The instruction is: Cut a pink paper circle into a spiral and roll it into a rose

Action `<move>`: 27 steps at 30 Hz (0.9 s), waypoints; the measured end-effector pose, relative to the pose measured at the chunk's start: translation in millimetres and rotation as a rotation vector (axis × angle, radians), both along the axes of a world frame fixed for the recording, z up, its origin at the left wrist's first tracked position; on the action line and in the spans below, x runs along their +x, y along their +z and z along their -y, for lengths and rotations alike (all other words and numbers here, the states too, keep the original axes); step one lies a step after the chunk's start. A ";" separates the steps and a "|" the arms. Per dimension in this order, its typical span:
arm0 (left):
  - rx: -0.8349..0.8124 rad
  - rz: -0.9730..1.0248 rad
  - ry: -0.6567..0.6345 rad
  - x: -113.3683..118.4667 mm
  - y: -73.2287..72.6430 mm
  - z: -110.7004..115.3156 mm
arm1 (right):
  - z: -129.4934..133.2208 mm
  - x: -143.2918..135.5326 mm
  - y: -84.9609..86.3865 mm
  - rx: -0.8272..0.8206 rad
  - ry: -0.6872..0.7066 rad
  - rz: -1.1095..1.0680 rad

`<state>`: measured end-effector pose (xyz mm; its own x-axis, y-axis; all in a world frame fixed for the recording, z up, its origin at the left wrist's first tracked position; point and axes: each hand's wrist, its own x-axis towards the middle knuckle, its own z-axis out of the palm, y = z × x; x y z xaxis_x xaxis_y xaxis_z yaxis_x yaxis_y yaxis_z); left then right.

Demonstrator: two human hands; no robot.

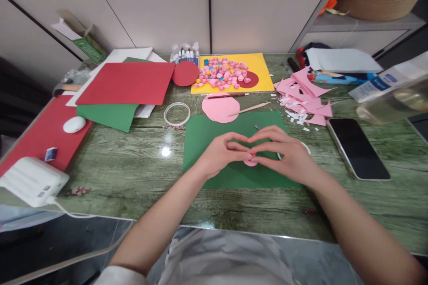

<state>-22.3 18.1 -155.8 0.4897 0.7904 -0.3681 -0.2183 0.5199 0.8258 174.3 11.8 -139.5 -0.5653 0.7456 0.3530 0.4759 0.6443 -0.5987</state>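
A small pink paper piece [250,162] is pinched between the fingertips of my left hand [222,151] and my right hand [284,149]. Both hands meet above a green sheet [203,142] on the table. Beyond them lies a pink paper circle [219,109], with a wooden stick [252,108] and a dark red pencil [227,95] across it. Many small pink rolled pieces [224,73] cover a yellow sheet [264,64] farther back. Part of a white ring shows behind my right hand.
Pink scraps [310,93] and a phone [359,149] lie to the right. A tape roll [177,114], red sheet [127,82] and white power adapter [35,180] are on the left. A bottle [391,104] stands at the far right.
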 end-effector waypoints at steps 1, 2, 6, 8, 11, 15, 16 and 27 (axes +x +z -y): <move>0.004 0.010 0.029 1.2 -0.7 0.5 | -0.3 -0.5 -1.2 0.031 -0.020 -0.002; 0.006 0.025 0.051 2.2 -1.4 1.0 | -0.5 -1.0 -2.4 0.060 -0.041 -0.001; -0.033 0.094 0.086 4.8 -1.9 2.6 | 0.2 -4.0 -5.6 0.147 -0.099 0.009; -0.087 0.107 0.088 5.0 -1.4 2.7 | 1.0 -5.4 -6.1 0.183 -0.110 0.016; -0.144 0.111 0.088 4.4 -1.1 2.0 | 1.6 -5.8 -5.4 0.212 -0.107 0.021; -0.155 0.069 0.070 2.3 -0.9 0.1 | 0.9 -2.8 -0.6 0.128 -0.079 0.010; -0.152 0.055 0.059 1.7 -0.7 -0.4 | 0.5 -1.6 0.9 0.092 -0.065 0.007; 0.000 -0.038 -0.092 -2.9 1.0 -0.6 | -0.3 2.9 2.5 -0.024 0.069 0.057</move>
